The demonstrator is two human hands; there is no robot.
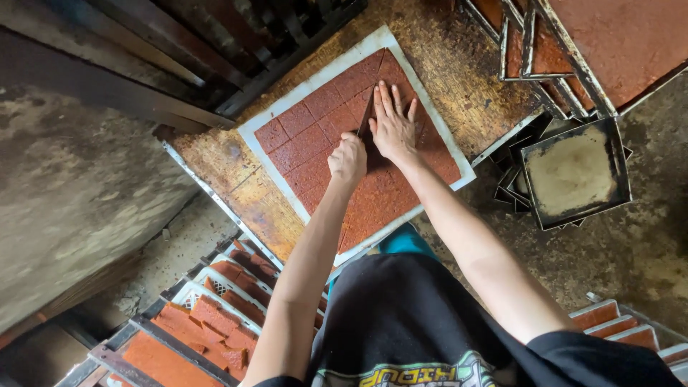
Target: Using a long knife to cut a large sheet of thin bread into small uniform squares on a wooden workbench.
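Cutting a red-brown slab [301, 143] into squares on a white sheet [315, 79] atop a worn, stained bench [444, 57], seen from directly above. Left hand [347, 159] clenched in a fist round the handle of a knife [367, 115], dark blade pointing away across the slab; right hand [393, 125] open and pressed flat on the slab, fingers spread, just beside the blade. Greatest hazard, by the look of it: a cut to the right hand's thumb or forefinger, given so little room between skin and steel and a stroke likely running along that edge. Second concern: a crooked line, from a sticky surface dragging at the blade or a shifting of the sheet under sideways pressure, leaving uneven squares next to the neat grid at the slab's left side. Also possible: a tear in the sheet from too much downward force, or a smeared, dented surface under the flattened palm. Around the bench, empty dark metal trays [573, 172] stacked on the floor at right and racks of cut pieces [208, 322] at lower left, close to the legs, within reach of a careless step.
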